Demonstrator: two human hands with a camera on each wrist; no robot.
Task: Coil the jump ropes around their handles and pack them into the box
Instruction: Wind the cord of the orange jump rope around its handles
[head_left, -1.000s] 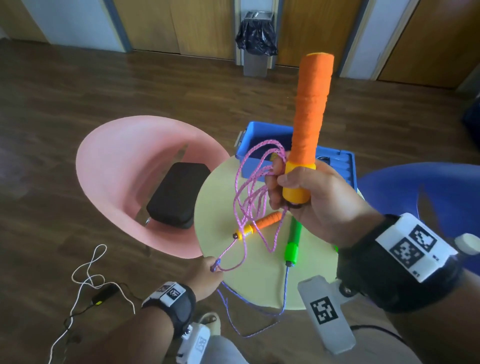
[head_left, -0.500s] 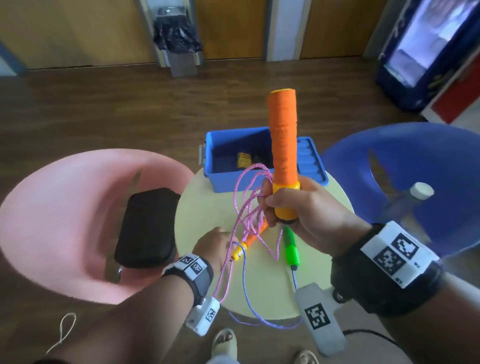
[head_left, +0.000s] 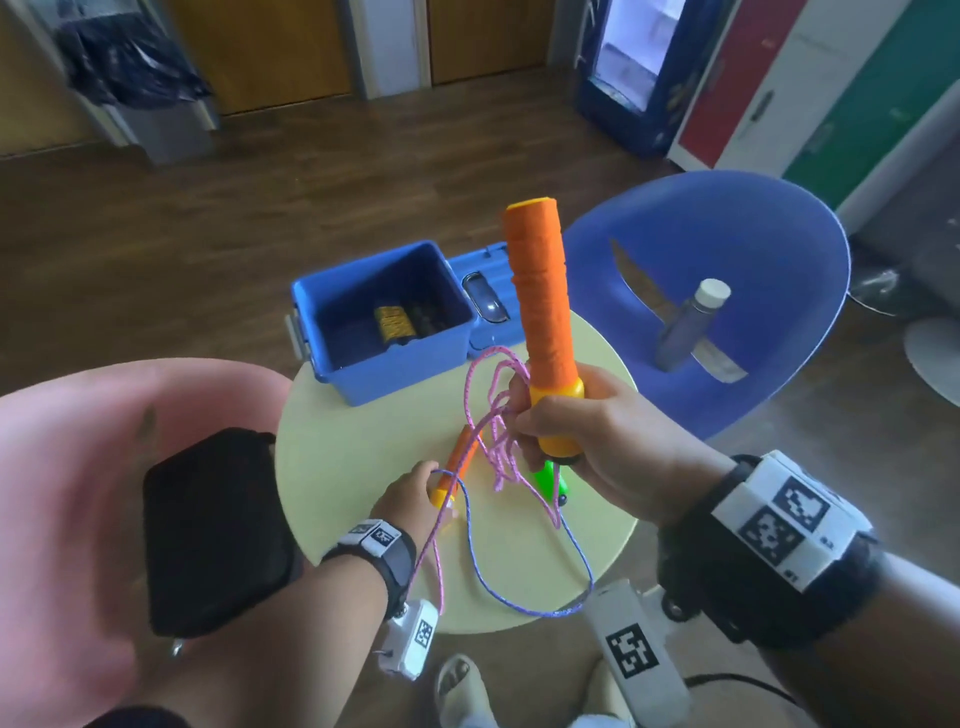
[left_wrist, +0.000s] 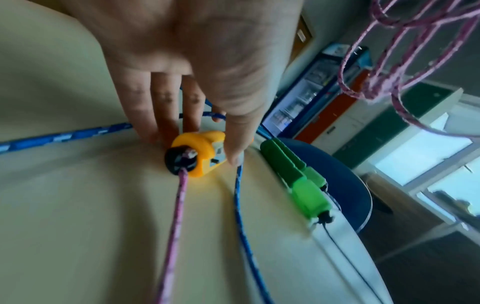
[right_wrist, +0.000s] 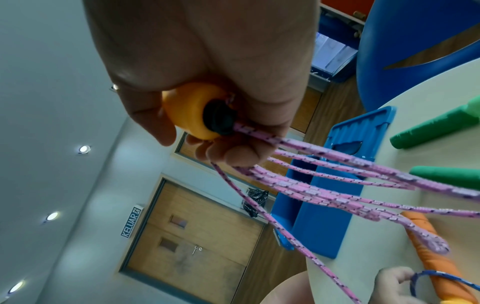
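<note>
Compared with a second earlier, the left hand (head_left: 410, 493) had left the table edge, where it pinched the pink rope (head_left: 493, 415), and had come to the second orange handle (left_wrist: 200, 153) lying on the table (head_left: 337, 457); its fingers (left_wrist: 145, 115) and thumb now closed round the yellow end of that handle, so I judge that it was about to be lifted and joined with the first one for the coiling; the right hand (head_left: 587, 441) held as before the first orange handle (head_left: 540, 296) upright, its grip firmly closed on the yellow base with several loops of the pink rope gathered under the fingers; the rope was thin, braided and slack, hanging in loose loops above the table; a blue rope (head_left: 519, 582) and green handles (left_wrist: 293, 168) lay just beside; the open blue box (head_left: 384, 358) stood at the far edge of the table with something yellow and black inside.
</note>
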